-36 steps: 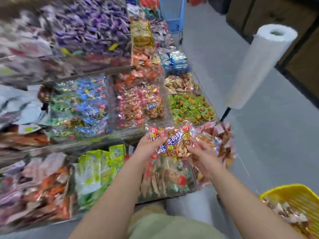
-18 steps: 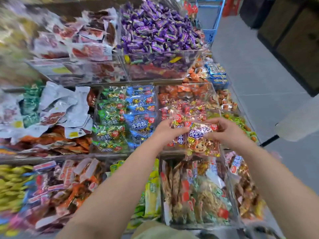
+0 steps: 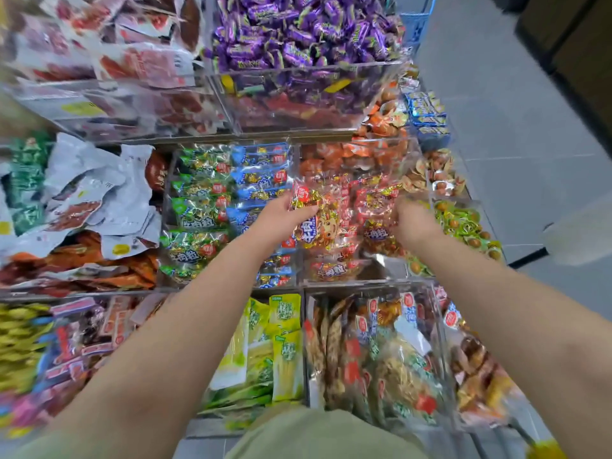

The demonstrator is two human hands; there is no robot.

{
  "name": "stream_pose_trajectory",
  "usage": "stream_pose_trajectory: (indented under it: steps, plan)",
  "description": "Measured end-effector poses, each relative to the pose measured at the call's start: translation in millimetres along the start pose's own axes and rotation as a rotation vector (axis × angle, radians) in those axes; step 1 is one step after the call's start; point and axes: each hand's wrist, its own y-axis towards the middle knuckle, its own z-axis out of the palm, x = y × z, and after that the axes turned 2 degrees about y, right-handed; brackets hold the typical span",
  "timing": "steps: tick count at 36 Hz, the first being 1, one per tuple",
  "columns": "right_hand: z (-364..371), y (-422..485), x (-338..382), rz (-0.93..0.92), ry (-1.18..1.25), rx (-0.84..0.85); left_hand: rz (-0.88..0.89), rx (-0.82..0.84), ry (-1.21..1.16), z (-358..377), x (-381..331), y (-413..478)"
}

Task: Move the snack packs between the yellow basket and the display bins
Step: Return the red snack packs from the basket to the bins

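Head view: left grip (image 3: 281, 220) pinches a red snack pack (image 3: 314, 223) over the red-pack bin (image 3: 390, 264); right grip (image 3: 412, 223) unclear.

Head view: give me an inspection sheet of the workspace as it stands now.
Surface: tiered clear display bins, stocked with wrapped snacks.
Job's things: red snack pack held over the red-pack bin; a yellow corner at lower right, likely the yellow basket.
Clutter: purple candies above, green and blue packs in the next bin left.
Hands: left hand grips the red snack pack; right hand among packs in the same bin, grip blurred.
Cables: nothing seen.
Surroundings: grey floor, blue crate beyond.
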Motion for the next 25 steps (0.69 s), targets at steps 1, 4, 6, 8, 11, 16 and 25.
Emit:
stream_pose_trajectory:
  steps: [1, 4, 6, 8, 11, 16, 25]
  plan:
    - [2, 2, 1, -0.002, -0.081, 0.036, -0.011, 0.002, -0.007, 1, 0, 1]
    - [6, 6, 6, -0.082, -0.309, 0.032, -0.028, -0.009, -0.029, 6, -1, 5]
    - [8, 9, 7, -0.139, -0.468, 0.029, -0.038, -0.01, -0.049, 11, -2, 8]
    - [13, 11, 7, -0.139, -0.555, 0.079, -0.038, -0.011, -0.064, 15, -2, 10]
    - [27, 12, 2, -0.139, -0.628, 0.153, -0.04, -0.034, -0.085, 19, -2, 14]
    - [55, 18, -3, -0.172, -0.735, 0.215, -0.046, -0.049, -0.054, 21, 2, 18]
    - [66, 43, -8, -0.098, -0.586, 0.202, -0.068, -0.033, -0.084, 21, 7, 24]
